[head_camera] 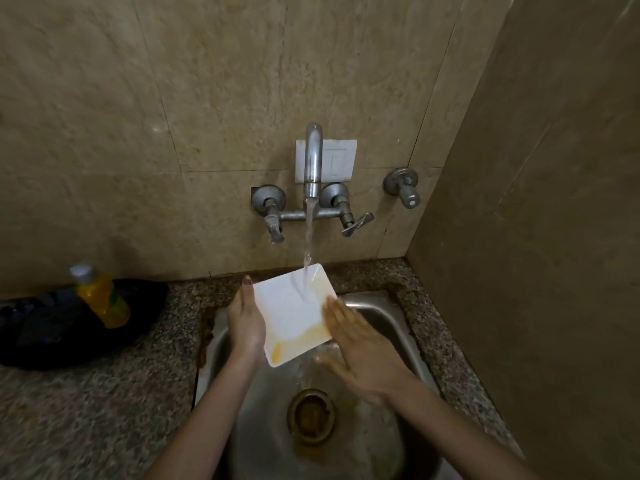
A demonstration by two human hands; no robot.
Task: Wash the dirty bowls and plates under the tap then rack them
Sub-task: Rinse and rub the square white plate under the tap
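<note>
- The sink [398,327] lies under everything; I hold the plate over its basin so the dirty runoff falls toward the drain [311,419].
- The square white plate [294,313] is in the air, tilted beneath the tap [313,157]. Its far corner meets the stream [308,244], so water sheets down the face.
- My left hand [244,323] grasps the plate's left edge, fingers curled behind it, to set that tilt.
- My right hand [360,344] is flat and released, its straight fingertips touching the plate's right edge, ready to rub, I judge.
- Yellow stains [277,351] line the lower rim, so washing isn't finished and racking must wait.
</note>
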